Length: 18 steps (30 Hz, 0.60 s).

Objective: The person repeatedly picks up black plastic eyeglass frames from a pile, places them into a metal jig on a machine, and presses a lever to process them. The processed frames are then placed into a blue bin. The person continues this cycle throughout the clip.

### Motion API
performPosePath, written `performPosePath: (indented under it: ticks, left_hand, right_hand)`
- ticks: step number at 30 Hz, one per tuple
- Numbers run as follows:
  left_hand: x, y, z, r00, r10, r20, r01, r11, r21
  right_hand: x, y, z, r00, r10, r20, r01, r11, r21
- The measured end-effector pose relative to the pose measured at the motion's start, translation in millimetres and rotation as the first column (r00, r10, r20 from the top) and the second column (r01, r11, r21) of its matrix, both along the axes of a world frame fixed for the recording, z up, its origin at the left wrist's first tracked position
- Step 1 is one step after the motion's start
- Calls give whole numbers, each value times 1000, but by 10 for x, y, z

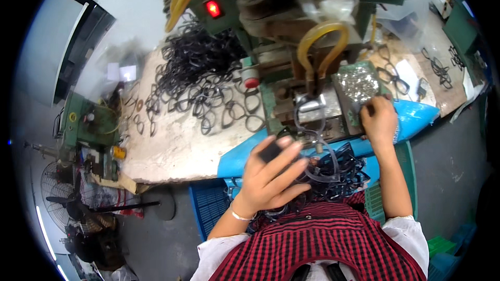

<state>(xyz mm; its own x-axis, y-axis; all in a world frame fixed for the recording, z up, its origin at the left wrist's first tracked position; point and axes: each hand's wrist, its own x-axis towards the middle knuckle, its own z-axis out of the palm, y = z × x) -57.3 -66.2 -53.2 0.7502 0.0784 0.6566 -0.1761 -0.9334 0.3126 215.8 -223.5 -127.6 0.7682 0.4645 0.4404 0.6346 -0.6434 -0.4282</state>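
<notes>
My left hand [273,177] is raised below the machine's front left side, its fingers spread apart and nothing visibly gripped in them. A dark patch shows by its index finger, too blurred to name. Just right of its fingertips, a clear eyeglass frame [333,160] stands at the metal fixture [312,103] of a green bench press [271,41]. My right hand [379,119] is at the near right edge of a green tray [359,84] heaped with tiny shiny metal parts. Its fingers are curled together, and what they pinch, if anything, is hidden.
A large pile of black eyeglass frames [198,62] covers the table's left part. More dark frames lie over my lap beside a blue basket [205,208] and a green basket [409,171]. Blue sheeting [416,114] hangs on the table edge. A fan [73,198] stands left.
</notes>
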Motion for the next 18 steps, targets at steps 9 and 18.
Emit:
performPosePath:
  ticks: [9,18]
  left_hand:
    - [-39,1308,88,796,595,116,-586,804,-101]
    - [257,2082,-1464,513,804,-302,-809,570,144]
  right_hand:
    - [-122,158,275,983,176,-49,-140,899,415]
    - [-86,-291,-5,995,30,-91,4,934,356]
